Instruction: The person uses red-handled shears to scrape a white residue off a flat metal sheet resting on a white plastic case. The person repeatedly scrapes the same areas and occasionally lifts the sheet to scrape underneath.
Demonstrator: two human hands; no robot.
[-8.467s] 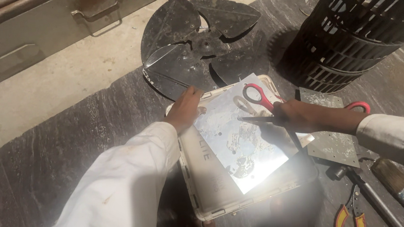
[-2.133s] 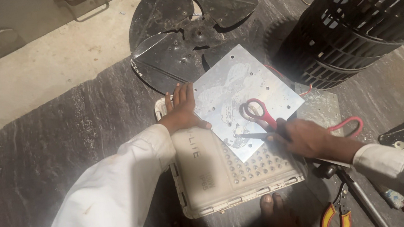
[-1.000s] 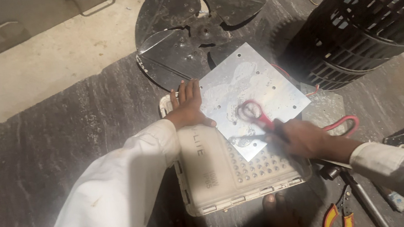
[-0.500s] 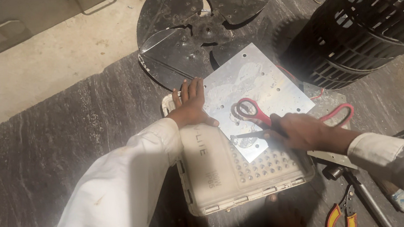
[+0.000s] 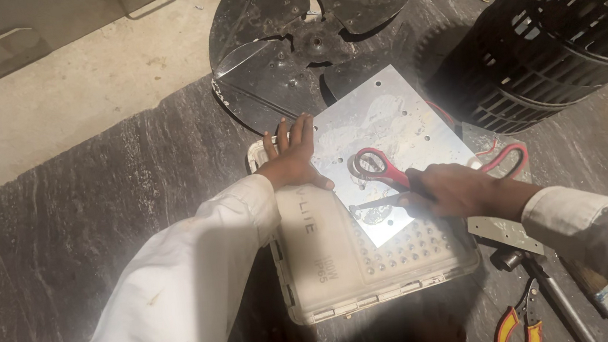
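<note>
Gripping a thin dark tool (image 5: 375, 203) in my right hand (image 5: 454, 190), tip on the metal plate (image 5: 388, 122). My left hand (image 5: 291, 157), fingers spread flat, presses the plate's left edge. Plate rests on a white housing (image 5: 342, 253); red-handled scissors (image 5: 393, 173) lie atop it; fan blade (image 5: 299, 37) beyond.

Shiny perforated metal sheet (image 5: 381, 123) flat atop white housing (image 5: 342, 253); red-handled scissors (image 5: 386, 174) lying on sheet.
</note>
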